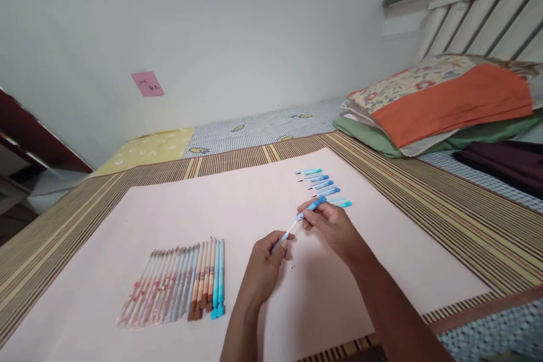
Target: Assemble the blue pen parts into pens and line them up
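A slim blue and white pen (292,228) is held slanted between my two hands, above the pale pink sheet (263,203). My left hand (267,263) pinches its lower end, and my right hand (328,225) grips the upper part near the blue end. Whether the pen is in one piece or drawn partly apart I cannot tell. Just beyond my right hand lie several short blue and white pen parts (321,184), some with dark pointed tips. Left of my hands, pens (178,280) lie side by side in a row, from clear pinkish through grey and brown to bright blue.
The sheet lies on a striped mat (229,161). Folded cloths with an orange piece (458,104) are piled at the right, near a white radiator (479,22). A dark folded cloth (504,164) lies beside them. A pink note (147,83) is on the wall.
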{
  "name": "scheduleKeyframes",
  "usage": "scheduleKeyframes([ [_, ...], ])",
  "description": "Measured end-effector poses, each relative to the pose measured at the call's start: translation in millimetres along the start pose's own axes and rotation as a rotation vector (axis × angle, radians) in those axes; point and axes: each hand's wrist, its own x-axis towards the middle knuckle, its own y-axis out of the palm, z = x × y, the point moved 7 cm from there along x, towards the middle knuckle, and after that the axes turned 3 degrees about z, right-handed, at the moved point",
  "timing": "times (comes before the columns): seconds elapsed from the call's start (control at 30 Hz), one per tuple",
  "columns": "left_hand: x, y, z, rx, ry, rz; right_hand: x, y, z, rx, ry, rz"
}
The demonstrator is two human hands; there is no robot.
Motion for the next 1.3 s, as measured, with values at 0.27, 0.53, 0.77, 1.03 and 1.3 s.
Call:
scheduleKeyframes([
  [0.27,-3,-2.1,-7,-0.062,0.070,-0.035,-4,22,-18,0.016,0.052,0.151],
  [0.53,-7,-1.3,-9,-0.144,0.038,0.043,-8,27,-5,0.045,0.072,0.275],
  [0.77,-8,-3.0,-7,-0.086,0.051,-0.041,-6,34,-19,0.063,0.090,0.207],
  [1.03,-10,-6.8,-11,0.104,0.091,-0.206,-3,37,-41,0.010,0.075,0.041],
  [1.3,-11,-3.7,-13,0.070,0.049,-0.213,-7,42,-41,-0.015,0.100,-0.132],
])
